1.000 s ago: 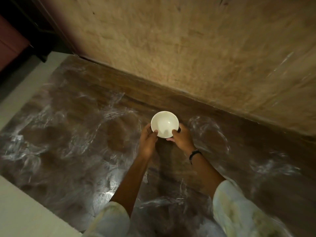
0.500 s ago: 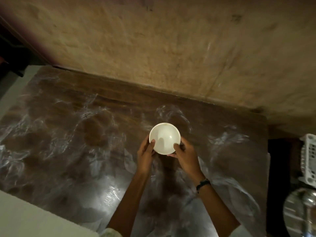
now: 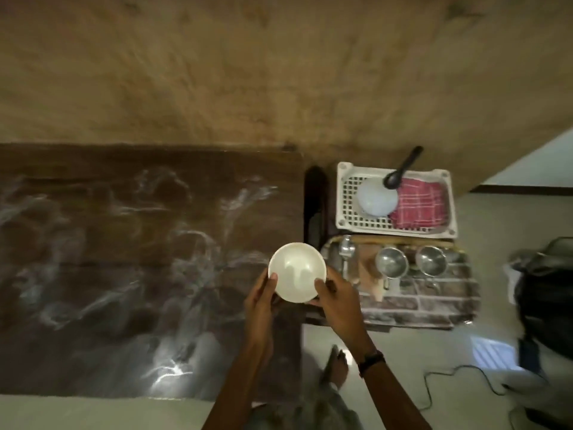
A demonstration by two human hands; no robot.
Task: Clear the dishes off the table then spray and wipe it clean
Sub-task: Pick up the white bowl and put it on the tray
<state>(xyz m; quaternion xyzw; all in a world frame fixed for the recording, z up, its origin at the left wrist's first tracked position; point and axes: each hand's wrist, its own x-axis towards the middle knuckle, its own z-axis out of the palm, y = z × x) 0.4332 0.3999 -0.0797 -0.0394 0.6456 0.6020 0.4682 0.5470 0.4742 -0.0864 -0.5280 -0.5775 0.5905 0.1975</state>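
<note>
Both of my hands hold a small white bowl [image 3: 296, 271] over the right edge of the dark wooden table [image 3: 124, 259]. My left hand [image 3: 259, 301] grips its left rim and my right hand [image 3: 336, 301] its right rim. The bowl looks empty and sits level. The table is covered with crinkled clear plastic that shines under the light.
To the right stands a white plastic crate [image 3: 350, 193] with a white bowl [image 3: 376, 197], a black spoon [image 3: 400, 172] and a red checked cloth [image 3: 418, 206]. Nearer lies a brick-patterned surface [image 3: 434, 302] with two steel cups [image 3: 390, 262] and a spoon [image 3: 346, 252]. A dark bag [image 3: 548, 293] and a cable [image 3: 459, 372] lie on the floor.
The bowl has travelled right, from the table's back middle to its right edge. My view swung right, bringing the crate and steel cups into sight.
</note>
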